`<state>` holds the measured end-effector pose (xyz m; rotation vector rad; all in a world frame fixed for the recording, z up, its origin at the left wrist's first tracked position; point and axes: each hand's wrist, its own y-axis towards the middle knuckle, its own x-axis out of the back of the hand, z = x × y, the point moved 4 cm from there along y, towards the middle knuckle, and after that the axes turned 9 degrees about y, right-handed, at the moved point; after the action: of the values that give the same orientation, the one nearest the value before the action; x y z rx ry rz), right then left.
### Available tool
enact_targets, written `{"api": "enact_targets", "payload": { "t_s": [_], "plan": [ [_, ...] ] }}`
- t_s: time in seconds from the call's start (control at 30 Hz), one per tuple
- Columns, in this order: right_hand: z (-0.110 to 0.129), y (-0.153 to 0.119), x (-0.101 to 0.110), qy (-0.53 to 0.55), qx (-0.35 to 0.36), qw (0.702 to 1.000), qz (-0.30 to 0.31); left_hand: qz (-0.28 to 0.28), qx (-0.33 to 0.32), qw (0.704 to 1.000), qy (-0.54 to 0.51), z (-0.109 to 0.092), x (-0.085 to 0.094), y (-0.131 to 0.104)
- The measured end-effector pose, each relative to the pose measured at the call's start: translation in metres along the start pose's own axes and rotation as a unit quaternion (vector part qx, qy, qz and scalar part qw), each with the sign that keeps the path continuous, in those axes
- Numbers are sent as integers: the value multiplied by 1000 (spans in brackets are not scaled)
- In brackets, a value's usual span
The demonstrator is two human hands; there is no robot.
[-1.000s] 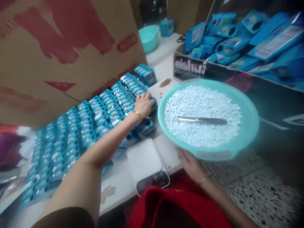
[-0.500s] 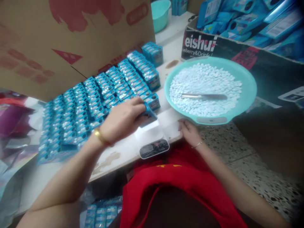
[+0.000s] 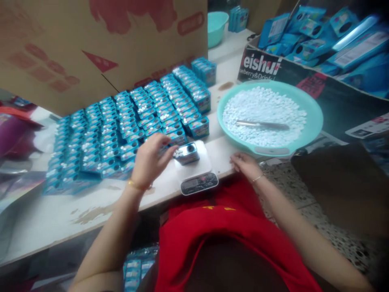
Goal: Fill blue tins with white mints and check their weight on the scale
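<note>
A small blue box [image 3: 189,153] with a dark round spot on top sits on a white scale [image 3: 194,166]. White pieces lie at its left end, right by the fingertips of my left hand [image 3: 153,158]. That hand has its thumb and forefinger apart, with nothing held between them. My right hand [image 3: 243,164] rests at the table edge, right of the scale, its fingers curled together; whatever they hold, if anything, is hidden. Beyond it stands a turquoise basin [image 3: 314,117] of white tablets [image 3: 264,107], with a metal scoop [image 3: 263,125] lying on them.
Rows of blue boxes [image 3: 130,125] cover the table [image 3: 100,215] at the left, before a large cardboard carton [image 3: 146,52]. A dark printed carton [image 3: 291,73] full of blue packs stands at the right. Another turquoise bowl [image 3: 216,30] is at the back.
The blue box that my left hand held over the scale now rests on it, and that hand has let go and drawn back left. The camera view has shifted slightly.
</note>
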<state>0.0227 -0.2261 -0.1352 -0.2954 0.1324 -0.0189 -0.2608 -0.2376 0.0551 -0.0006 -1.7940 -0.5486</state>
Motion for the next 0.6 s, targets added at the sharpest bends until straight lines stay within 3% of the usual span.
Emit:
{"api": "enact_targets", "payload": {
  "t_s": [0.07, 0.13, 0.27, 0.37, 0.47, 0.6],
  "plan": [
    [-1, -1, 2, 29, -23, 999, 18, -46, 82, 995, -21, 17, 3, -22],
    [-2, -1, 3, 46, -44, 998, 28, -53, 146, 987, -40, 33, -8, -49],
    [-4, 1, 4, 51, -53, 997, 3, 7, 245, 966, -78, 56, -52, -103],
    [-2, 4, 1, 14, -38, 999, -7, 56, 297, 946, -113, 61, -82, -132],
    [3, 5, -2, -28, -19, 999, -1, 48, 312, 938, -146, 60, -93, -142],
    [10, 0, -9, -32, -9, 999, -20, -27, 271, 951, -144, 54, -81, -129]
  ]
}}
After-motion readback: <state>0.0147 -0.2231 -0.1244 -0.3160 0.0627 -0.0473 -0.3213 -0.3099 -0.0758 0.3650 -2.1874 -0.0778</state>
